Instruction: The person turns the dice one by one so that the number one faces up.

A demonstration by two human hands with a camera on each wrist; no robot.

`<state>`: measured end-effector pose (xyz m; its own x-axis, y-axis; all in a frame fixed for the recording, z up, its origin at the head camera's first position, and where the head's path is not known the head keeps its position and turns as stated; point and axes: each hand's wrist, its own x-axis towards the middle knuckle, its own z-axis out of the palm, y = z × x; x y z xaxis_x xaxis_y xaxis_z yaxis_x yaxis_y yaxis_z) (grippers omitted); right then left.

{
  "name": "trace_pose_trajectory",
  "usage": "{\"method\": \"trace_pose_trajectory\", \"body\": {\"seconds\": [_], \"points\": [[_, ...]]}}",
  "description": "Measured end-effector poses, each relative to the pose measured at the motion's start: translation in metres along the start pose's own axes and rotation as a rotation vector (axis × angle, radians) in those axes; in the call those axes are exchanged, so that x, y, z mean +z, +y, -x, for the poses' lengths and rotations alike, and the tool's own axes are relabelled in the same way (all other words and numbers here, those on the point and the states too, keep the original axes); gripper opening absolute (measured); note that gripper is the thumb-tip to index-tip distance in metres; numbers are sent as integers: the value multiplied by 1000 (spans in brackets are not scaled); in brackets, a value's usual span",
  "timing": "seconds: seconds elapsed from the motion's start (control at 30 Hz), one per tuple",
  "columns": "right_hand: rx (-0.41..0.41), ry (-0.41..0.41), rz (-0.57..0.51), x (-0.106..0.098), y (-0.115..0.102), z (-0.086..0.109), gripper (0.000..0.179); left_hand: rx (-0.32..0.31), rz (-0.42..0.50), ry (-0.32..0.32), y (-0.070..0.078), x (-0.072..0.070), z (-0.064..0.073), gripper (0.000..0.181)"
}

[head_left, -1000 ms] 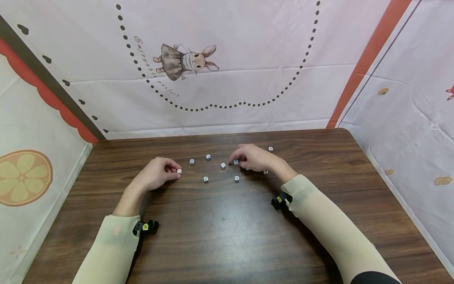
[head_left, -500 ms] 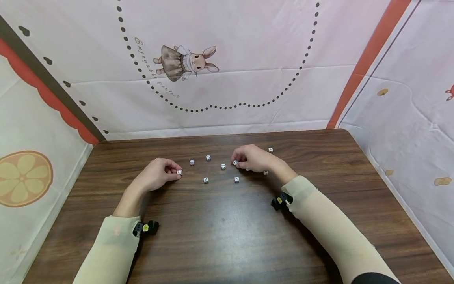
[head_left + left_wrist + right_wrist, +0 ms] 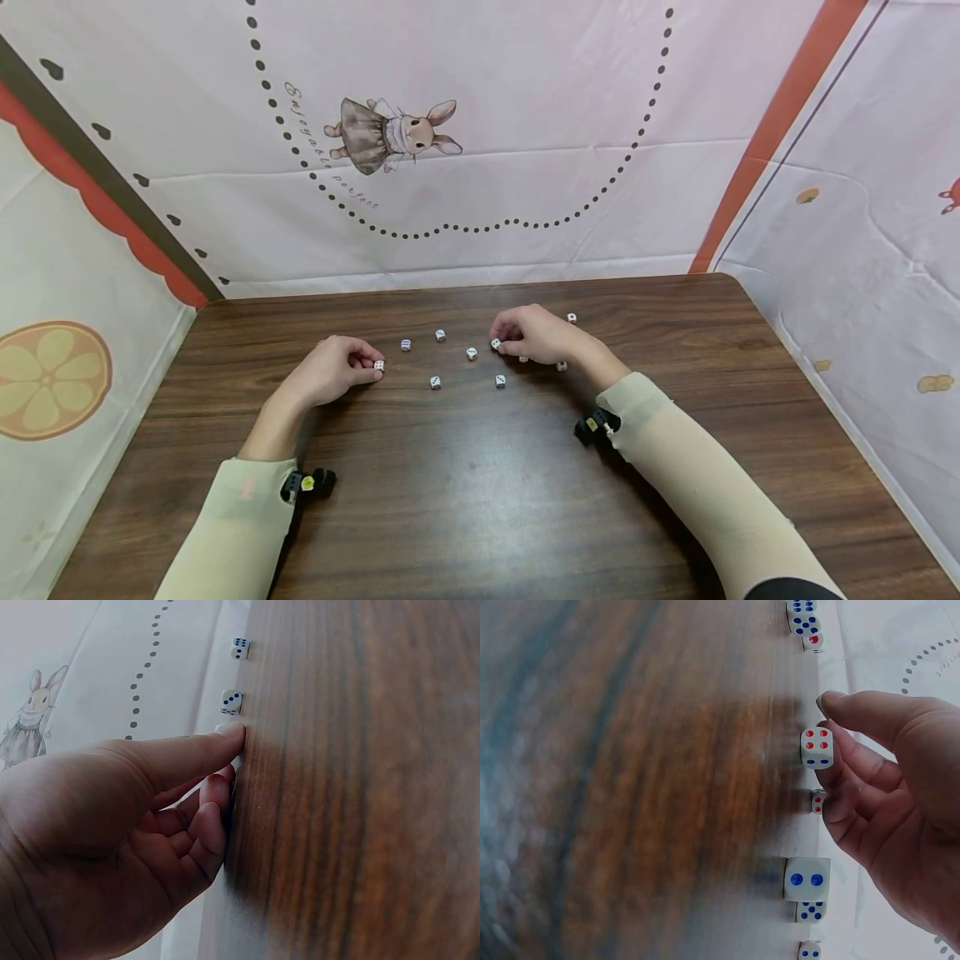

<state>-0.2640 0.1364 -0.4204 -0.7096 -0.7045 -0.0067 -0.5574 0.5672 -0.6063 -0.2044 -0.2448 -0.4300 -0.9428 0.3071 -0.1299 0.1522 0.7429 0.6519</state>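
At the left, my left hand pinches a white die between thumb and fingertips, at table level. The left wrist view shows the hand from the palm side, where the thumb mostly hides that die. Near the table's middle, my right hand grips another die with its thumb and bent fingers. One die sits under this hand, partly covered. In the right wrist view a die with red pips stands before the hand's fingers; whether it is the gripped one I cannot tell.
Between the hands lie several loose dice, among them a middle die and a nearer die. By the right wrist are a die and a farther die. A printed cloth hangs behind the wooden table.
The fingers of my right hand have closed from around the die onto it, and the die has turned and shifted slightly left. My left hand keeps its place with its die.
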Motion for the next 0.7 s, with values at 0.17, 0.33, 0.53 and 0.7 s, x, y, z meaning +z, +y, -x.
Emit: {"method": "trace_pose_trajectory", "body": {"seconds": [0.17, 0.33, 0.53, 0.7], "points": [[-4, 12, 26, 1, 0, 0, 7, -2, 2, -1, 0, 0, 0, 13], [39, -1, 13, 1, 0, 0, 7, 0, 0, 0, 0, -1, 0, 13], [47, -8, 12, 0, 2, 0, 6, -4, -3, 0, 0, 0, 0, 14], [63, -11, -8, 1, 2, 0, 6, -7, 0, -3, 0, 0, 0, 14]]}}
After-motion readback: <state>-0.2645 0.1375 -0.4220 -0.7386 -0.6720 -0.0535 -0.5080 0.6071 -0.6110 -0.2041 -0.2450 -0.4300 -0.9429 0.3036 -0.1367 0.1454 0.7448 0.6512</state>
